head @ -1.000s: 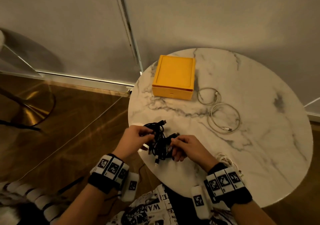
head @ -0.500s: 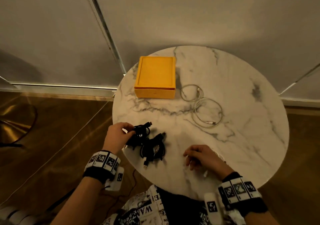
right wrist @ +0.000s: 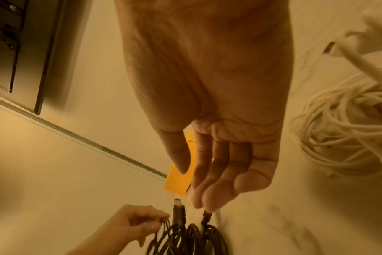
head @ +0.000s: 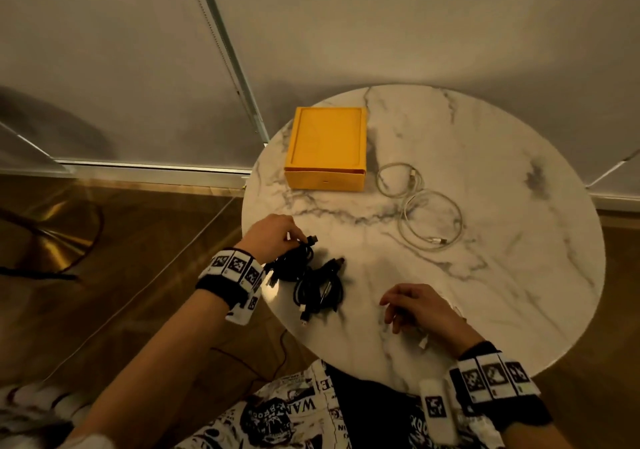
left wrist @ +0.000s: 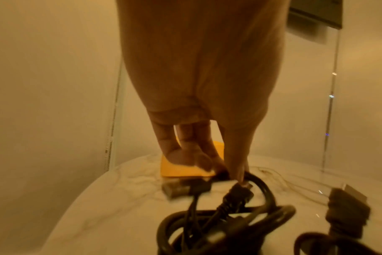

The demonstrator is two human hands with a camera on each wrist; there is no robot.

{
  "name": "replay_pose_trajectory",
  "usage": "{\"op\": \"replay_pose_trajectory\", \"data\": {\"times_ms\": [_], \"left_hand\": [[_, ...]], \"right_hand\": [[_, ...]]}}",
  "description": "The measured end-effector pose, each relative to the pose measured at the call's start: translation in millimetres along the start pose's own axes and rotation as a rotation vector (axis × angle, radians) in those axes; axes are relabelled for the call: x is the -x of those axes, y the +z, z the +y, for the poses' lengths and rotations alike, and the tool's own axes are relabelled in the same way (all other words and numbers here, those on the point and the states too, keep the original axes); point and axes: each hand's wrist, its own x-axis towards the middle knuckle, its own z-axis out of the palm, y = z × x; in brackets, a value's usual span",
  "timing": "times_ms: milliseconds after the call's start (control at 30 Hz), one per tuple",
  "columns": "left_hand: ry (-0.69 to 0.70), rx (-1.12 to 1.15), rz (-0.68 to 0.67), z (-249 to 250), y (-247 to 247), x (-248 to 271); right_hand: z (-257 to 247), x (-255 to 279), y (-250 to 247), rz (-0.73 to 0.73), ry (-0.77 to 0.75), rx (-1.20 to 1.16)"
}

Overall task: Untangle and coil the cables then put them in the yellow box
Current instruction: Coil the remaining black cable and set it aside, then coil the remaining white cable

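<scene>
- Nearest me, my right hand [head: 420, 310] hovers over the marble table [head: 519, 292] with fingers loosely extended, holding nothing; a tangled white cable bundle [right wrist: 342, 134] lies just beside it.
- Further left, my left hand [head: 273, 237] pinches the black cables [head: 311, 282], still knotted near the table's edge.
- I judge that a one-handed lift could drag the whole clump off the edge.
- Beyond, two coiled white cables [head: 420, 209] lie beside the yellow box [head: 327, 149], whose lid looks closed, so nothing can go in yet.

We see a glossy, veined marble table [head: 485, 143], a matt yellow box [head: 327, 143] like card, smooth black cables [head: 311, 286], and polished wood floor [head: 121, 240].
</scene>
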Motion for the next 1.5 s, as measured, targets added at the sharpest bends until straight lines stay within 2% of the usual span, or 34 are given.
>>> {"op": "replay_pose_trajectory", "data": {"times_ms": [67,133,333,500,667,733,833,967,1033,1100,1233,1300,1400,1500], "left_hand": [[0.013,-0.052,-0.092,7.1,1.6,-7.4],[0.016,-0.038,-0.088,10.2,2.0,-12.2],[-0.002,0.118,0.02,8.1,-1.0,-12.2],[0.107,0.213,0.146,43.4,4.8,-17.3],[0.23,0.326,-0.051,112.2,16.8,-48.4],[0.266,0.258,-0.042,141.2,27.1,-67.9],[0.301,0.036,0.042,179.8,44.2,-102.4],[0.285,-0.236,-0.112,197.3,68.2,-131.7],[0.298,-0.269,-0.134,194.1,75.3,-130.5],[0.309,-0.143,-0.108,191.1,76.5,-123.8],[0.333,0.427,0.051,190.1,57.3,-99.4],[0.346,0.642,0.119,198.4,35.4,-83.6],[0.42,0.725,0.197,211.5,-1.5,-68.4],[0.447,0.844,0.211,230.4,-42.7,-57.9]], "right_hand": [[0.1,3.7,-1.9,0.023,-0.016,-0.014],[2.0,6.5,-4.9,0.05,-0.023,-0.038],[7.2,12.1,-14.1,0.073,-0.018,-0.05],[2.1,18.8,-39.6,0.154,-0.066,-0.047],[8.2,31.7,-64.8,0.259,-0.127,-0.117],[14.5,39.2,-69.0,0.293,-0.136,-0.157],[22.9,45.6,-71.6,0.322,-0.129,-0.201],[27.1,53.1,-69.3,0.342,-0.137,-0.209],[28.1,56.6,-67.4,0.355,-0.138,-0.212],[29.7,59.7,-67.5,0.374,-0.133,-0.222],[23.1,58.8,-63.9,0.378,-0.133,-0.173],[9.4,57.6,-61.8,0.401,-0.157,-0.154],[-20.7,53.4,-65.6,0.461,-0.249,-0.132],[-57.8,49.0,-69.1,0.517,-0.43,-0.007]]}}
